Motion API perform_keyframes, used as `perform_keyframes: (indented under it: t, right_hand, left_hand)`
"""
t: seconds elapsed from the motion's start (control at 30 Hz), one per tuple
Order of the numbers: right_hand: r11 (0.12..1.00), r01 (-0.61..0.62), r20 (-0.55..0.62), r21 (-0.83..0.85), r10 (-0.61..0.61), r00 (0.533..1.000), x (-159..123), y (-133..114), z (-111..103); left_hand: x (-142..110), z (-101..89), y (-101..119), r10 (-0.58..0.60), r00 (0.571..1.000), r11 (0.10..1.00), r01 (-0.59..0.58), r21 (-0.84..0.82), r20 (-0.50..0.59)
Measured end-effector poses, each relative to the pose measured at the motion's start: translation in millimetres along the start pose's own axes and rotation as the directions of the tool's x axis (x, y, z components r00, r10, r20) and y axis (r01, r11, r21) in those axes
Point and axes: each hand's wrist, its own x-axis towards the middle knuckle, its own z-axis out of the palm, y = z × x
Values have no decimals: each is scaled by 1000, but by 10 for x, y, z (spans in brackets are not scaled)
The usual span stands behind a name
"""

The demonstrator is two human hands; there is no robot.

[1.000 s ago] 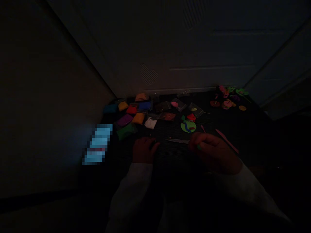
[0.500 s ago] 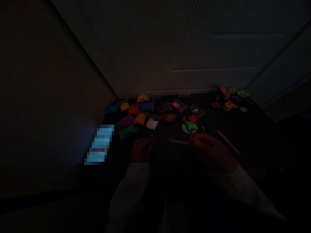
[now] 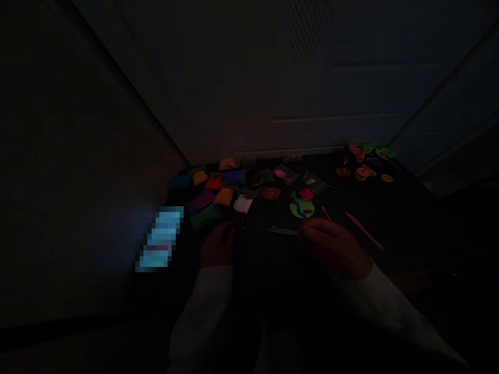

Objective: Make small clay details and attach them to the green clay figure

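Observation:
The scene is very dark. My right hand [image 3: 337, 249] is closed, with a small green piece of clay [image 3: 306, 233] showing at its fingertips. A thin pointed blade [image 3: 281, 231] extends left from by those fingers; I cannot tell whether it is held. Just beyond lies a light green clay disc [image 3: 302, 209] with blue and red-brown pieces on it, and a red piece [image 3: 306, 194] at its top edge. My left hand [image 3: 217, 245] is low over the table near a green clay packet [image 3: 205, 217], thumb apart from the fingers, nothing visible in it.
Several colored clay packets, among them a purple one [image 3: 202, 199] and a white one [image 3: 243, 204], lie at the back left. A glowing pixelated screen [image 3: 161, 239] is at far left. Right of the disc is a pink tool [image 3: 364, 230]; finished-looking clay figures [image 3: 363, 173] stand back right.
My left hand has moved left, closer to the green packet. My right hand keeps nearly the same place beside the blade. The view has shifted slightly.

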Motion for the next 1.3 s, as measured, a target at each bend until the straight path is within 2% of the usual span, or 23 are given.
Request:
perform_keyframes:
  t: [0.07,0.17,0.4,0.6,0.7,0.83,0.93,1.1,1.3]
  right_hand:
    - [1000,-3,-2,3,3,1000,0,-2,1]
    - [1000,-19,-12,2,19,1000,-1,0,7]
    - [1000,-13,-20,-7,13,1000,-2,25,14]
    - [1000,-18,-17,-4,18,1000,-4,32,16]
    - [1000,-22,-23,-12,22,1000,-4,38,11]
    - [999,-35,-8,12,35,999,-9,51,4]
    - [1000,-16,-7,-1,16,1000,-12,61,3]
    - [1000,-15,0,1,15,1000,-15,80,1]
    - [1000,-19,8,-18,19,1000,-7,85,-1]
  left_hand:
    - [19,-23,-37,-39,999,999,39,2,9]
    - [42,-19,-87,-33,999,999,34,-7,39]
    - [22,61,-54,88,994,996,-87,-10,70]
    - [56,48,22,192,977,971,-203,126,95]
    - [52,43,57,184,980,977,-191,100,75]
    - [31,62,106,118,993,992,-118,-45,-4]
    - [42,93,129,97,995,991,-95,-90,16]
    - [64,130,135,126,989,992,-124,-27,72]
    - [29,119,128,182,980,979,-187,76,76]
